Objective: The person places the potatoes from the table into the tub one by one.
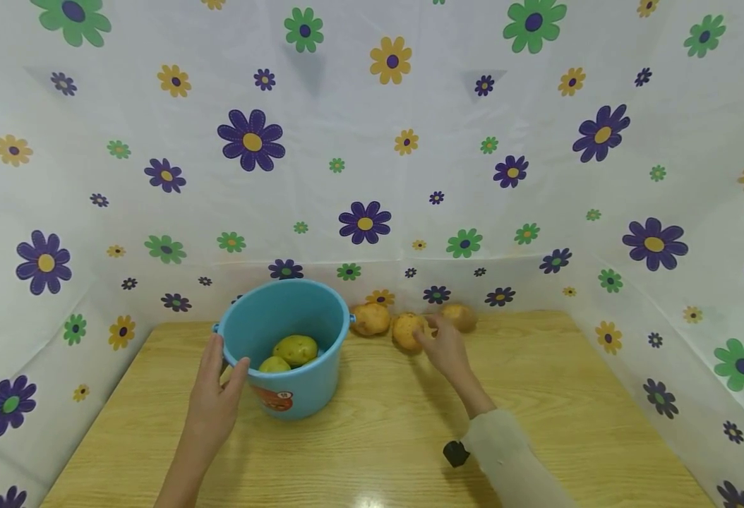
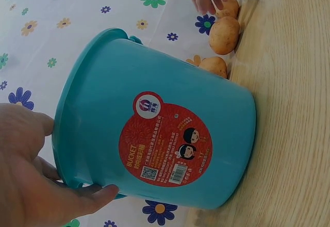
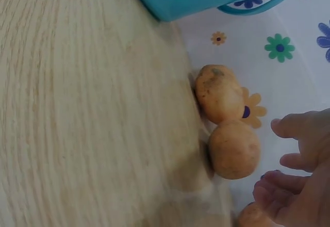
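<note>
A light blue bucket [image 1: 311, 388] with a red label [image 2: 165, 139] stands upright on the table, two potatoes [image 1: 295, 350] visible inside. My left hand [image 1: 210, 402] is at the bucket's left front rim, its fingers fairly straight and its thumb apart from them. Behind and right of the bucket, three potatoes lie in a row: a left one [image 3: 219, 93], a middle one [image 3: 234, 149] and a right one [image 1: 459, 317]. My right hand [image 1: 445, 346] hovers around the middle and right potatoes with its fingers spread and nothing between them.
The wooden table [image 1: 397, 437] ends at a white flowered cloth [image 1: 448, 127] hung behind and at both sides. The potatoes lie close to that back cloth. A small black object [image 1: 455, 454] shows at the right sleeve [image 1: 505, 451]. A blue handle [image 3: 263, 7] hangs down the bucket's side.
</note>
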Motion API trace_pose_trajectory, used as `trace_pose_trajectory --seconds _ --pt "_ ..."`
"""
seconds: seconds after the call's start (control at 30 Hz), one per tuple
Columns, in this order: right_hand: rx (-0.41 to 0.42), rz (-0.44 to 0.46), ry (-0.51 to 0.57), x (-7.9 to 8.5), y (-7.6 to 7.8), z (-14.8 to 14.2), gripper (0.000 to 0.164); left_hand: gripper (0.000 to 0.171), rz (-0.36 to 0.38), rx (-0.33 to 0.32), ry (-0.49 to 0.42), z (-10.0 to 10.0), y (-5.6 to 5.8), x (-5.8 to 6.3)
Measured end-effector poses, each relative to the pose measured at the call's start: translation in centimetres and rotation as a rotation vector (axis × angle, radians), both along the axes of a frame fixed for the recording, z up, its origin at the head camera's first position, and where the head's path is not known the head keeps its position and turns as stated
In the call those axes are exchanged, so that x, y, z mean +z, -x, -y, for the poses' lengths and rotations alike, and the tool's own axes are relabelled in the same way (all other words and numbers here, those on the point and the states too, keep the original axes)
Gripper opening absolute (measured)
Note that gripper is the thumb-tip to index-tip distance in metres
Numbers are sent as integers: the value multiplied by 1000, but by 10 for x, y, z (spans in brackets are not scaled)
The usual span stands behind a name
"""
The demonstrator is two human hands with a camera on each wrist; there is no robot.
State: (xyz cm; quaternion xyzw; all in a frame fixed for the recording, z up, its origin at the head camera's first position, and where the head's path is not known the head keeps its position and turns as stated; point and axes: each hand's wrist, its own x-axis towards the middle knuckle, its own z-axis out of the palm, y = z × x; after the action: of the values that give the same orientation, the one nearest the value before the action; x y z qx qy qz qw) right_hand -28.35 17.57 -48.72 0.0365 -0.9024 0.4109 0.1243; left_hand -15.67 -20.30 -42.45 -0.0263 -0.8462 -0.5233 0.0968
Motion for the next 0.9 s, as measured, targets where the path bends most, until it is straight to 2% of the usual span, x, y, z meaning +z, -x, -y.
trace_pose_trajectory --seconds 0.13,0.3,0.53,0.9 --pt "-30 43 -15 -9 5 1 50 79 6 0 9 0 0 0" --pt "-44 52 -7 -18 10 3 52 80 27 0 16 1 1 -1" --pt "-63 93 -24 -29 15 7 59 78 9 4 5 1 1 -2" --pt "-68 118 -12 -32 17 14 63 79 24 8 11 0 0 0"
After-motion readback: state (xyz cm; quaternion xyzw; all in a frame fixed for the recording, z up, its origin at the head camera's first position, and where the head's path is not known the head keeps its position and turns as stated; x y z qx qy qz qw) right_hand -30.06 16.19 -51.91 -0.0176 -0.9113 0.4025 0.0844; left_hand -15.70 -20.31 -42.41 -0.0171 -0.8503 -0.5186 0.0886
